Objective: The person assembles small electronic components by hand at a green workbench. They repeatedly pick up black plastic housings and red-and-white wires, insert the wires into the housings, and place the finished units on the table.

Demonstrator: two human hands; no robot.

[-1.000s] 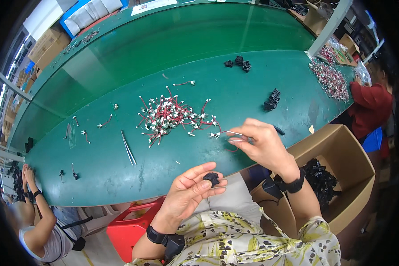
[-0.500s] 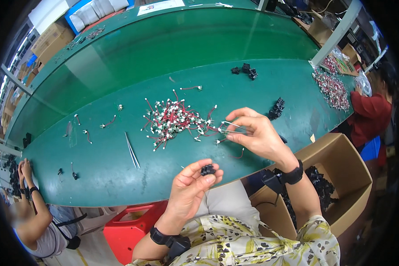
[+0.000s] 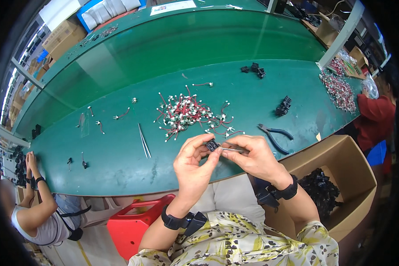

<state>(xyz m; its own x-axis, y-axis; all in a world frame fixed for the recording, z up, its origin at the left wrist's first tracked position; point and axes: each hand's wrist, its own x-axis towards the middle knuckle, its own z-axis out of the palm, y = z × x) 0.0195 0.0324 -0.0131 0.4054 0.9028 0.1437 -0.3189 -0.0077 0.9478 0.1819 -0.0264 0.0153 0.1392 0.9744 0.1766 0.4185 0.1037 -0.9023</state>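
Just above the table's near edge, my left hand (image 3: 194, 168) pinches a small black plastic housing (image 3: 212, 145) between thumb and fingers. My right hand (image 3: 257, 157) is closed on metal tweezers (image 3: 234, 150), whose tips meet the housing's right side. Whether a small part sits between the tips is too fine to tell. Beyond both hands spreads a pile of red-wired white connectors (image 3: 184, 113). A second pair of tweezers (image 3: 144, 141) lies on the table to the left. Dark-handled pliers (image 3: 275, 136) rest on the table beyond my right hand.
Black housings (image 3: 283, 106) lie at the right, with more (image 3: 255, 70) farther back. A cardboard box (image 3: 361, 177) holding black parts stands at my right. A red stool (image 3: 131, 228) is at lower left. Co-workers sit left (image 3: 42, 217) and right (image 3: 374, 113).
My right hand has moved left and nearer with the tweezers, from the pile's edge to the housing. My left hand has risen slightly toward it. The pliers are now uncovered.
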